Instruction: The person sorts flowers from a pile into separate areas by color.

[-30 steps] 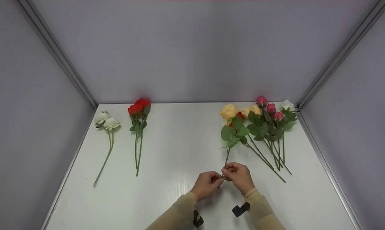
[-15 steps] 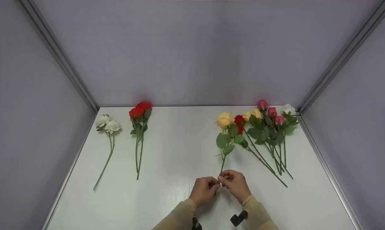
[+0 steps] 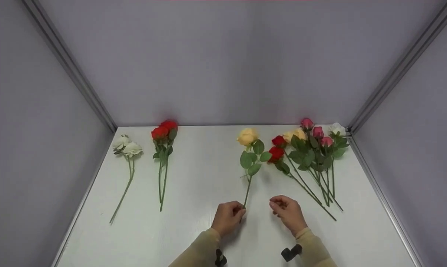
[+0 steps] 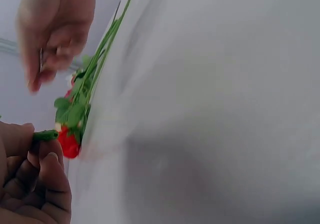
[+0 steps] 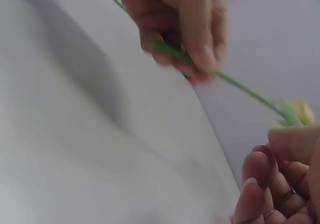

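My left hand [image 3: 225, 218] pinches the lower stem of a yellow rose [image 3: 248, 137] between thumb and fingers. The rose stands slanted away from me, its bloom and green leaves above the white table. In the left wrist view the cut stem end [image 4: 47, 135] pokes out from the fingers. To the right, my right hand [image 3: 288, 213] is apart from the rose, fingers loosely bent and nothing in them. Two red roses [image 3: 276, 154] lie just right of the yellow rose's leaves, their stems slanting toward the front right.
At the right lie pink roses [image 3: 318, 132], another yellow rose [image 3: 295, 135] and a white flower [image 3: 337, 129], stems overlapping. Red roses [image 3: 160, 132] and white flowers [image 3: 131, 149] lie on the left of the table [image 3: 194, 178]. Grey walls enclose the back and sides.
The yellow rose has moved left, away from the red roses on the right. My right hand has let go of its stem and drawn off rightward; my left hand still holds it.
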A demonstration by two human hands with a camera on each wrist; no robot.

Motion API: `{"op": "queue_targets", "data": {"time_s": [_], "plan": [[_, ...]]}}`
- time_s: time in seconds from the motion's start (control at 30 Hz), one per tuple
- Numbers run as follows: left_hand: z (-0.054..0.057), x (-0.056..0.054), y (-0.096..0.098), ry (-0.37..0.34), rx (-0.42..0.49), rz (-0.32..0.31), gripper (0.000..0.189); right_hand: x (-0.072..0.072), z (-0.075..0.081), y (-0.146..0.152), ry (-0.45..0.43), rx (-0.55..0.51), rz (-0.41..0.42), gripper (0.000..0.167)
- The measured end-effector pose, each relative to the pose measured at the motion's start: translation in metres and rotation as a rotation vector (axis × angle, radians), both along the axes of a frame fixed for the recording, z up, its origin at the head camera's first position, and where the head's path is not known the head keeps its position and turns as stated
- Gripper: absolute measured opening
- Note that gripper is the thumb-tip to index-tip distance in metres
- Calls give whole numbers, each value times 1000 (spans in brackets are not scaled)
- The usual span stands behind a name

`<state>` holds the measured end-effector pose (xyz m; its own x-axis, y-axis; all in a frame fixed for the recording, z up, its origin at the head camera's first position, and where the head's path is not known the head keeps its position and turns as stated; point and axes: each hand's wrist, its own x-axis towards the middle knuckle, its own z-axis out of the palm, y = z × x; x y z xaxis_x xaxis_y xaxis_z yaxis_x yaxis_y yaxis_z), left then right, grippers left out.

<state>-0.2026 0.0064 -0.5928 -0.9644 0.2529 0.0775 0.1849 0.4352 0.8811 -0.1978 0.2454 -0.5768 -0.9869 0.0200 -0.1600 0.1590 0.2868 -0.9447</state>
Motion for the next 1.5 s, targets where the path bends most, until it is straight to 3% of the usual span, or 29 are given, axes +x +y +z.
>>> {"op": "queue_targets", "data": {"time_s": [0.33,0.6,0.83,1.1,1.17,1.4,1.5], "plan": [[-4,-22,-38,74,-72,88,9,5,5,100,0,139,-269,40],[-4,-46,-62,71,-144,197,7,6,15,147,29,245,-356,36],[-12,-66,-76,-43,-109,293,9,7,13,163,6,226,-426,38],[-28,-85,-81,-176,-86,347,11,8,3,164,-46,201,-438,39],[-33,-86,-81,-179,-100,345,11,7,3,165,-51,202,-443,39],[-28,-87,-80,-223,-116,330,14,5,2,171,-76,223,-455,40],[-38,-94,-82,-217,-128,350,14,2,-1,174,-71,252,-448,39]]}}
